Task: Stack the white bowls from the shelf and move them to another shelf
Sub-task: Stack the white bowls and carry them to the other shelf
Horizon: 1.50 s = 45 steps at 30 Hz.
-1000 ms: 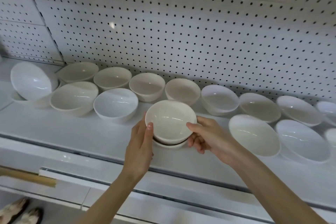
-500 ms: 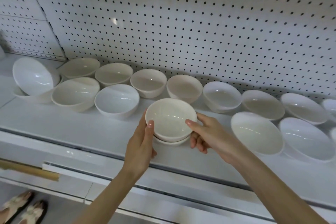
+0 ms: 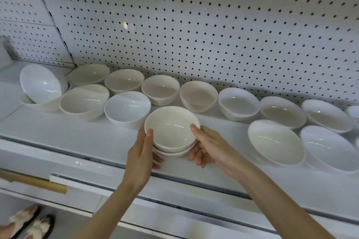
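you hold a stack of two white bowls (image 3: 172, 146) at the centre of the frame, near the front edge of the white shelf (image 3: 77, 136). your left hand (image 3: 140, 153) grips the stack from its left side, with the thumb lying on the rim of the top bowl (image 3: 171, 130) and the fingers curled beneath the lower bowl (image 3: 172, 153). your right hand (image 3: 211, 147) grips it from the right side in the same way, thumb tip on the rim and fingers tucked under. this view does not show whether the stack rests on the shelf or is just off it.

behind the stack, a back row of bowls (image 3: 161, 89) runs along the foot of the pegboard (image 3: 194, 35), from left of centre to the right edge. in front of that row, a brighter white bowl (image 3: 127, 107) sits just beside the stack on its left. two wide bowls (image 3: 275, 141) sit at the right, apart from your right hand. at the far left a tilted bowl (image 3: 40, 83) leans inside another bowl, its mouth turned toward you. at the lower left of the frame, a wooden strip (image 3: 38, 182) lies on a lower level and two sandalled feet (image 3: 29, 223) show on the floor.
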{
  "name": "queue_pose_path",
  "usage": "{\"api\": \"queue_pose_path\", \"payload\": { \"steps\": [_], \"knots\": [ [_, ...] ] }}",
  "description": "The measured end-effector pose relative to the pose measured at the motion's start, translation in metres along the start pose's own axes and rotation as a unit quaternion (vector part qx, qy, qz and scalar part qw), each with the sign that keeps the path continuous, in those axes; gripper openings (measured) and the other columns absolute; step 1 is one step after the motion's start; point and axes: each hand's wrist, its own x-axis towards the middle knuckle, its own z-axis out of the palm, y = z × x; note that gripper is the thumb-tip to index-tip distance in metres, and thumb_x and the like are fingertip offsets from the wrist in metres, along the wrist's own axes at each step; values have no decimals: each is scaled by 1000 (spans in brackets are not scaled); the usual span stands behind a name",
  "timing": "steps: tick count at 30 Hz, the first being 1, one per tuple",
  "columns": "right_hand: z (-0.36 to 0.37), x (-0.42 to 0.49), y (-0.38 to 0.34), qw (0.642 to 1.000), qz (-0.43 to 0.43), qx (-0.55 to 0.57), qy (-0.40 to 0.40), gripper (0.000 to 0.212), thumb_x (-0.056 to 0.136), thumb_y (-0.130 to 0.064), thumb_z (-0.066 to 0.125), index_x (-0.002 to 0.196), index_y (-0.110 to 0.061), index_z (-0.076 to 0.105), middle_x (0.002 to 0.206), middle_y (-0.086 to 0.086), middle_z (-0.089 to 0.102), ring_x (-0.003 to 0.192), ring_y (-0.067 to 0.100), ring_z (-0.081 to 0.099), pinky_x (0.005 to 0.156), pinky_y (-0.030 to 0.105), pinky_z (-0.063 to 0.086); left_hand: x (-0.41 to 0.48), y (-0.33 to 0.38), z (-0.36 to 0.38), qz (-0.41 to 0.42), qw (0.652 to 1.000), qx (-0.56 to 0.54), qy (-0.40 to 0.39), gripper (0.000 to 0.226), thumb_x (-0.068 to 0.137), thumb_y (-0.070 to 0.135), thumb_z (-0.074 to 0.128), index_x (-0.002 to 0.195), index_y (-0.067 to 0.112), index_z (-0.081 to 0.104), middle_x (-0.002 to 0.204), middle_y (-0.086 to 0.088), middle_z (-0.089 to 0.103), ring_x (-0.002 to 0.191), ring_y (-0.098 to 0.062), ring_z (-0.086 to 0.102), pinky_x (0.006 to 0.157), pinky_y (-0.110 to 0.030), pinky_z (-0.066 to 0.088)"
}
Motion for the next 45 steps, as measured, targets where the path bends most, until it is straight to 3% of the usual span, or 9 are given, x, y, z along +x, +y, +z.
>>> {"api": "queue_pose_path", "payload": {
  "steps": [4,8,12,17,24,33,37,42,45],
  "knots": [
    [-11,21,1,993,1,-34,117,46,95,-59,35,95,-18,54,60,4,55,43,13,41,43,21,31,2,-2,-8,3,999,31,-8,44,85,61,22,126,51,37,91,0,66,59,-16,66,50,-21,53],
    [-27,57,5,981,16,70,181,39,95,-56,42,90,-19,52,61,7,53,43,16,40,45,22,31,8,1,-13,-24,999,26,-19,45,86,69,19,125,55,36,88,-6,66,56,-17,66,47,-17,49],
    [-30,86,2,971,20,159,178,41,93,-52,50,102,-13,52,66,12,62,49,21,55,53,31,49,9,4,-14,-34,998,25,-45,52,80,64,21,129,52,34,88,-8,64,54,-16,67,48,-18,50],
    [-23,102,4,963,15,214,163,49,93,-50,52,119,-9,48,73,12,65,60,22,63,53,29,51,10,4,-15,-28,998,25,-56,55,84,61,22,137,49,30,99,-11,64,57,-17,68,50,-19,52],
    [-24,106,4,949,-8,268,164,26,96,-34,54,101,-9,52,73,15,66,64,24,64,52,27,52,8,5,-16,-15,997,43,-56,47,83,61,22,130,56,30,87,-6,63,59,-15,67,51,-16,51],
    [-24,91,0,939,-83,307,131,20,97,-25,52,103,-6,53,69,13,68,55,20,59,56,28,51,7,7,-20,-14,996,47,-76,57,84,60,22,139,48,32,72,0,61,54,-13,64,53,-19,52],
    [-32,74,-16,943,-120,295,97,28,97,-26,52,115,-4,52,70,14,65,45,14,48,46,21,42,5,7,-17,-6,999,27,-44,51,87,57,23,134,47,38,67,3,59,50,-12,61,52,-19,53],
    [-38,48,-39,950,-162,261,61,17,97,-22,50,100,-5,54,63,13,63,46,15,46,45,21,39,9,4,-16,9,1000,3,22,44,91,52,24,124,42,51,53,2,58,45,-9,55,48,-16,48],
    [-41,34,-52,963,-143,227,34,20,98,-22,48,95,-3,54,62,12,62,44,14,45,44,21,38,10,8,-16,10,1000,0,24,35,98,44,25,120,40,53,60,4,58,47,-11,55,47,-13,47]
  ]
}}
